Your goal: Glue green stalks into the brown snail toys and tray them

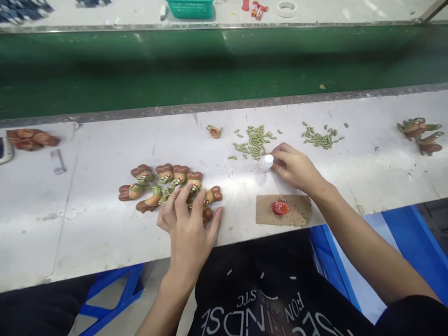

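My left hand (189,224) lies over a cluster of small painted figurines with brown, green and orange parts (180,172). Its fingers are spread and reach down among the nearer pieces, partly hiding them; whether they touch any is unclear. My right hand (292,168) has its fingers bent together at the side of a small white bottle (266,162), seemingly gripping it. The bottle is beside a loose pile of tiny green pieces (256,140). Below the right hand, a red cap-like container (280,207) rests on a piece of brown cardboard (264,212).
A second green pile (320,138) lies farther right, with more figurines (420,128) beyond it. One small part (214,131) sits alone. Brown pieces (33,138) are at far left. A green belt (224,60) runs behind the table, with a teal basket (192,8) across it.
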Motion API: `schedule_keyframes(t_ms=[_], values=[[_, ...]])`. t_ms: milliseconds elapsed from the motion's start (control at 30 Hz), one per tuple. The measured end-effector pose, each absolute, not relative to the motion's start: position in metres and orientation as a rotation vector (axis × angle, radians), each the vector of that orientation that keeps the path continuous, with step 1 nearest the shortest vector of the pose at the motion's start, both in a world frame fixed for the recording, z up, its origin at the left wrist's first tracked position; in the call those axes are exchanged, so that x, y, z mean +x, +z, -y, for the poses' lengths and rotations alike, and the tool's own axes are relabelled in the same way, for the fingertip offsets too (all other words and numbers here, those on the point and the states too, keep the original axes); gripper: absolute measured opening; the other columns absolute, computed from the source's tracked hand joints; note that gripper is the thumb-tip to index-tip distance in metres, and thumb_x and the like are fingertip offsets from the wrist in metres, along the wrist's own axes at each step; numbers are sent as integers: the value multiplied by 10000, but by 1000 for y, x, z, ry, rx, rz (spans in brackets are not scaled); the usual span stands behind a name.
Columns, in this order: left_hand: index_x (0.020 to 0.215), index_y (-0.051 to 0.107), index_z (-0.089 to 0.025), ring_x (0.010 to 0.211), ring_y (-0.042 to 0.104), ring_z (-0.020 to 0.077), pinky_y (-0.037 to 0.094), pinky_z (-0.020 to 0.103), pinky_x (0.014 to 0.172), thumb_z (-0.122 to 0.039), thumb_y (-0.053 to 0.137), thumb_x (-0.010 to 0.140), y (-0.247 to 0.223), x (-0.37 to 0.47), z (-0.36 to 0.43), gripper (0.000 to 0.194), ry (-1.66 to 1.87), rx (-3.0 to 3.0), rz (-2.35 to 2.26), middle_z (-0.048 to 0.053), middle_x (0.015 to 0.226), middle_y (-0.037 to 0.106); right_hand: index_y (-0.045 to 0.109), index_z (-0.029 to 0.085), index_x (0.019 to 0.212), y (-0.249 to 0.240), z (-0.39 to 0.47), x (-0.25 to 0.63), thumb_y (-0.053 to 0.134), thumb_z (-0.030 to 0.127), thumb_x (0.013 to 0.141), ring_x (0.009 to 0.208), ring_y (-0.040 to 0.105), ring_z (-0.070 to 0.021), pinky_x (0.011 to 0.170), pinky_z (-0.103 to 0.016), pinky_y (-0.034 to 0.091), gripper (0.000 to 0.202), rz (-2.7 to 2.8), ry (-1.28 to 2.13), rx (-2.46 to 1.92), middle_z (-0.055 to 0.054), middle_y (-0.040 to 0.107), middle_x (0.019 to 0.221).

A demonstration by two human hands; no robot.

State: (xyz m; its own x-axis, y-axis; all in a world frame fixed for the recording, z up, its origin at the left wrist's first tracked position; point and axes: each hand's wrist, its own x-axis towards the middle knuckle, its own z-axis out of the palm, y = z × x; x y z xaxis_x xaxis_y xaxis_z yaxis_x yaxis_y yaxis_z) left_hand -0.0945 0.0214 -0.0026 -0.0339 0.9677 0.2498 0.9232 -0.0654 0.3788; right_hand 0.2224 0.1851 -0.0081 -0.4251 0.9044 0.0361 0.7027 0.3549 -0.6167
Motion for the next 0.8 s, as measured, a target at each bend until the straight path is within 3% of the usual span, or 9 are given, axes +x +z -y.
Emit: schedule_keyframes(t_ms=[133,300,367,500,600,667,733,800], values=[[1322,819,-260,1719,469,520,351,803,1381,-338,754,1145,-2,-79,-32,204,723,2035,-2140,197,1652,709,850,241,1080,-16,-181,228,646,208,1100,1081,779,-325,963,-464,637,208,2209,737,-1422,-131,810,1209],[1401,795,-231,1772,381,554,323,850,1382,-369,768,1139,6,-73,-46,298,624,2125,-2082,226,1750,642,857,230,1217,-16,-168,242,747,279,1078,1100,763,-351,1016,-522,645,183,2134,722,-1460,-152,789,1252],[1336,797,-231,1780,369,557,302,855,1395,-357,754,1152,8,-72,-51,227,576,2140,-2059,215,1784,620,870,239,1203,-15,-161,248,747,264,1075,1135,762,-361,1027,-527,643,179,2119,731,-1475,-148,789,1225],[1141,759,-243,1781,386,544,310,839,1413,-358,747,1163,14,-66,-61,118,619,2119,-1983,198,1735,660,874,249,1090,-16,-152,253,700,212,1089,1058,774,-321,954,-475,636,177,2084,768,-1504,-116,803,1137],[1243,705,-264,1745,483,494,362,794,1409,-345,786,1139,21,-56,-65,155,767,2081,-1851,179,1612,741,843,239,1036,-17,-150,253,696,195,1077,1059,782,-318,898,-450,612,158,2039,790,-1525,-116,824,1138],[1326,649,-273,1605,660,436,491,718,1342,-332,822,1106,28,-46,-65,286,892,1945,-1700,152,1469,801,818,237,1027,-13,-148,252,696,197,1075,1068,789,-319,883,-446,607,137,1984,808,-1535,-119,841,1151],[1321,601,-288,1305,832,334,658,548,1151,-313,860,1058,35,-35,-63,369,1005,1698,-1559,87,1274,827,802,235,1061,-3,-140,252,689,223,1104,1010,807,-296,870,-435,626,122,1912,833,-1541,-105,856,1112],[1259,592,-304,1022,850,238,697,391,936,-292,885,1012,43,-23,-58,384,1047,1477,-1478,18,1107,801,803,234,1105,13,-125,252,699,259,1138,910,819,-254,846,-409,656,112,1796,885,-1528,-70,861,1041]])
